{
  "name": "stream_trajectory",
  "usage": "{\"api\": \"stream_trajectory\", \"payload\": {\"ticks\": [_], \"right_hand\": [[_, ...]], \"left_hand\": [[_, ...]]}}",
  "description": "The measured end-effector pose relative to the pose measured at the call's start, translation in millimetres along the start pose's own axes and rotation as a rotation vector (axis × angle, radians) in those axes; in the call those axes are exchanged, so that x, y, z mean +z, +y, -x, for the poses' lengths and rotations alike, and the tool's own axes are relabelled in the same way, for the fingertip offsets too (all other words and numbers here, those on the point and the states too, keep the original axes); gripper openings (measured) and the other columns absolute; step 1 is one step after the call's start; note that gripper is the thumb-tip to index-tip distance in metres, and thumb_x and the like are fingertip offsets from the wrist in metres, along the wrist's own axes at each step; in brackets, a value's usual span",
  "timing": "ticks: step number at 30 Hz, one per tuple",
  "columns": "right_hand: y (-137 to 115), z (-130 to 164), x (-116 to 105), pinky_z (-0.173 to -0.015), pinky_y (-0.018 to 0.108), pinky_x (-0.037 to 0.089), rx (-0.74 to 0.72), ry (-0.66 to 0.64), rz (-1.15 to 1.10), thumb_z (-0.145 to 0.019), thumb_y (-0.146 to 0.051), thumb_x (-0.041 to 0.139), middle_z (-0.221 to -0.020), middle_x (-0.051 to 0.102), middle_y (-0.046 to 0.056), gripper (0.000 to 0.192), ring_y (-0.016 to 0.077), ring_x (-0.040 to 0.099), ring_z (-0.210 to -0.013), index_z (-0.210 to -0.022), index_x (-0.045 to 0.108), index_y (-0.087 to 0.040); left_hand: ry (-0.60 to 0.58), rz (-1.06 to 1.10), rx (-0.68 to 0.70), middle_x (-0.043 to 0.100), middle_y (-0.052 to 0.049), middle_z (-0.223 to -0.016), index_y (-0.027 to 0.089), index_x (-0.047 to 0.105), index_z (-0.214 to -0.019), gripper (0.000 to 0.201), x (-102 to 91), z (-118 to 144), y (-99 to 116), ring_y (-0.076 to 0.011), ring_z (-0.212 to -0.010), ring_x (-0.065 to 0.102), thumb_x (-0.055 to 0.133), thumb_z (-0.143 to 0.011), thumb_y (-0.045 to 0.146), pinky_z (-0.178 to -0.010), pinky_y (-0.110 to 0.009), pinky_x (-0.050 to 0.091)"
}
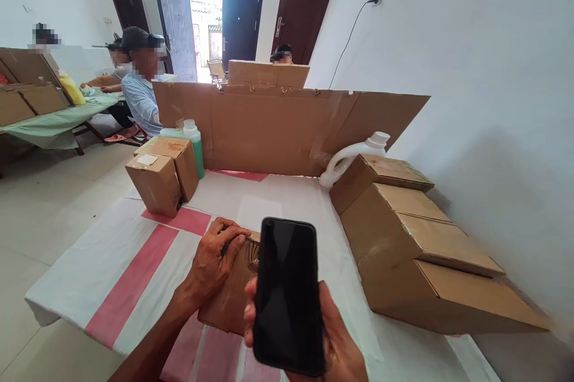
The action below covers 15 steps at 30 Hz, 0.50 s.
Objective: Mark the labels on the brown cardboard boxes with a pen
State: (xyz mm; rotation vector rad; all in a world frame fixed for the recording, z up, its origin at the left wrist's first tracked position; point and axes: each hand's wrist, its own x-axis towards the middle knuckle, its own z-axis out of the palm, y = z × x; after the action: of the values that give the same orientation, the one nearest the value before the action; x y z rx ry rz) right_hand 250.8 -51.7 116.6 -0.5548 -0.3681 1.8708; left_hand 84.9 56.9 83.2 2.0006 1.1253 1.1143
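In my right hand is a black smartphone, held upright with its dark screen facing me. The fingers wrap round its left side and the thumb side of the hand lies along the right. My left hand grips the upper edge of a brown cardboard box, with bent fingers and the thumb against the edge. Crumpled or torn-looking tape shows near that edge. The phone covers the right part of the box, so its full shape is hidden.
Stacked cardboard boxes line the table's right side, with a white jug behind. At left stand two small boxes and a green bottle. A cardboard panel closes the back. Several people sit beyond, one in a blue shirt.
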Motion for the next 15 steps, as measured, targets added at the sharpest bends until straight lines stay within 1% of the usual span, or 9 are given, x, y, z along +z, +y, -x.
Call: {"api": "stream_trajectory", "payload": {"ticks": [2, 4, 6, 10, 15], "right_hand": [[7.6, -7.1, 7.4, -0.081, 0.046, 0.057, 0.034, -0.065, -0.018, -0.093, -0.07, 0.05, -0.115, 0.073, 0.018, 0.064, 0.0299, 0.07, -0.092, -0.113, 0.076, -0.016], [13.7, -11.3, 8.8, -0.083, 0.047, 0.057, 0.057, -0.089, -0.051, -0.093, -0.066, 0.052, -0.114, 0.073, 0.017, 0.059, 0.03, 0.07, -0.093, -0.112, 0.076, -0.016], [17.4, -13.4, 6.5, -0.084, 0.048, 0.057, 0.066, -0.083, -0.075, -0.093, -0.064, 0.052, -0.112, 0.074, 0.016, 0.056, 0.0293, 0.071, -0.092, -0.112, 0.076, -0.017], [17.3, -14.3, 0.5, -0.087, 0.048, 0.057, 0.061, -0.057, -0.079, -0.094, -0.065, 0.048, -0.11, 0.075, 0.017, 0.061, 0.0284, 0.071, -0.089, -0.113, 0.075, -0.013], [13.9, -14.4, -6.2, -0.089, 0.046, 0.057, 0.041, -0.014, -0.1, -0.092, -0.066, 0.056, -0.118, 0.074, 0.016, 0.059, 0.0284, 0.072, -0.096, -0.117, 0.075, -0.016]], "left_hand": [[-0.001, 0.015, -0.008, 0.064, -0.006, -0.11, 0.026, 0.073, -0.108, 0.025, 0.5, 0.8, -1.7, -0.0202, -0.106, 0.061, 0.048, -0.105, 0.026, -0.095, -0.036, 0.051], [0.004, 0.029, -0.015, 0.064, -0.006, -0.11, 0.026, 0.073, -0.106, 0.026, 0.7, 1.4, -3.2, -0.02, -0.105, 0.062, 0.047, -0.105, 0.027, -0.093, -0.035, 0.052], [0.005, 0.037, -0.016, 0.064, -0.006, -0.109, 0.026, 0.073, -0.106, 0.026, 0.4, 2.0, -3.7, -0.0199, -0.104, 0.062, 0.046, -0.105, 0.027, -0.092, -0.035, 0.052], [0.001, 0.033, -0.027, 0.064, -0.006, -0.111, 0.027, 0.073, -0.109, 0.025, -0.6, 3.3, -1.4, -0.0207, -0.108, 0.061, 0.049, -0.105, 0.027, -0.096, -0.036, 0.052], [-0.018, 0.019, -0.024, 0.066, -0.006, -0.113, 0.029, 0.074, -0.113, 0.028, -1.5, 3.2, 0.6, -0.0223, -0.112, 0.061, 0.047, -0.105, 0.028, -0.1, -0.039, 0.051]]}}
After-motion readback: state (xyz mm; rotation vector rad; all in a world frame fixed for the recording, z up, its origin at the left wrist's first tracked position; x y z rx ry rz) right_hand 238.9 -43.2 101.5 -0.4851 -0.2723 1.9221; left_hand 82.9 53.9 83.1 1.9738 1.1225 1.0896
